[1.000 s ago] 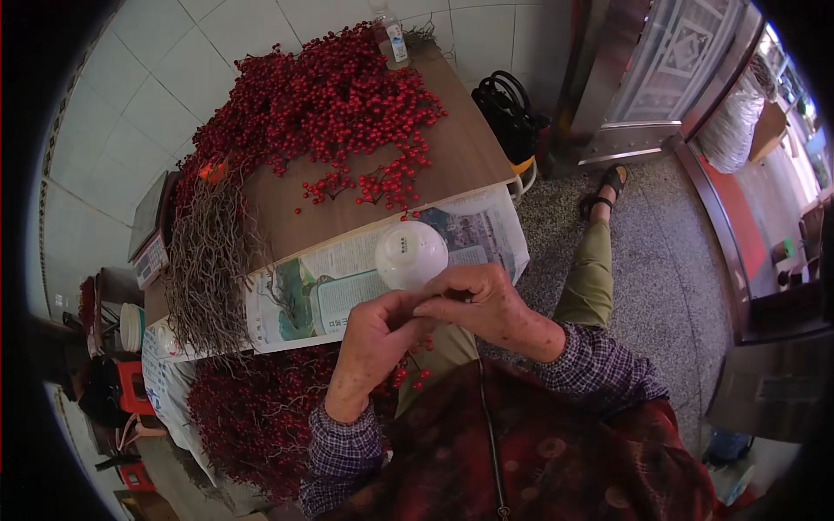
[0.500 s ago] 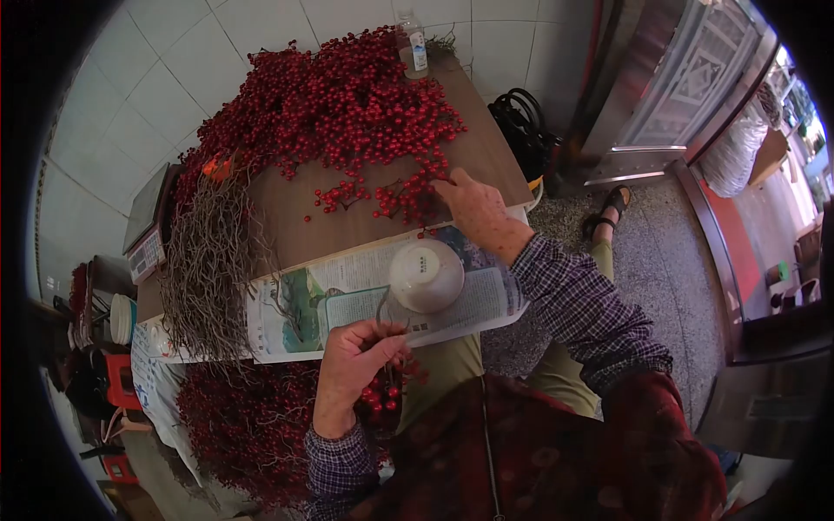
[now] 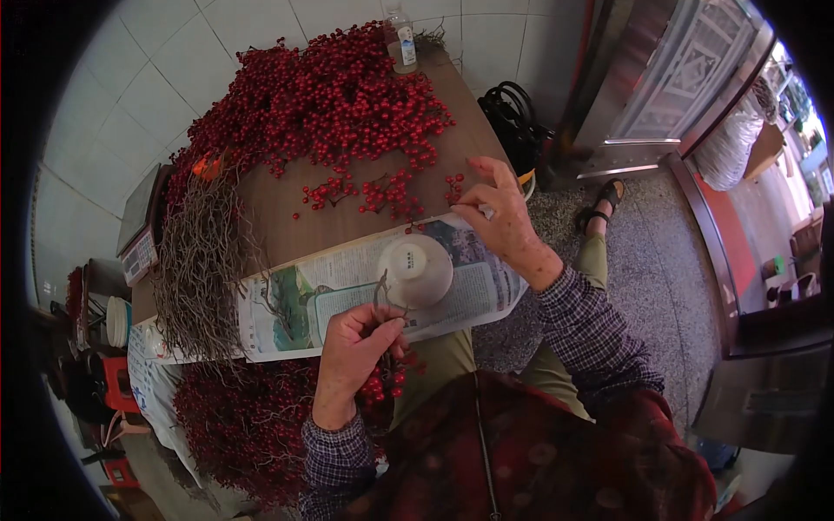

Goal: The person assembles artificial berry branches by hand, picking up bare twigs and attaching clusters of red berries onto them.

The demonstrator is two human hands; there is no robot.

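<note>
In front of my body, my left hand [image 3: 354, 352] is closed around the stem of a sprig of red berries [image 3: 382, 382]. The bare stem sticks up above its fingers, and the berries hang below the palm. My right hand [image 3: 508, 217] hovers over the table's right side, thumb and index finger pinched together. At those fingertips is a small cluster of red berries [image 3: 453, 187]. Loose berry sprigs [image 3: 387, 195] lie on the wood to its left. Between the hands, an upside-down white bowl [image 3: 415, 269] rests on newspaper [image 3: 347, 300].
A large heap of red berry branches [image 3: 321, 95] covers the table's back, beside a plastic bottle [image 3: 400, 42]. Bare twigs [image 3: 204, 260] lie at the left next to a scale [image 3: 142, 234]. More berry branches [image 3: 243, 425] are below the table edge.
My right hand has drawn back to the right from the loose berries, with a small cluster at its fingertips. My left hand keeps its hold on the sprig. The view has shifted slightly.
</note>
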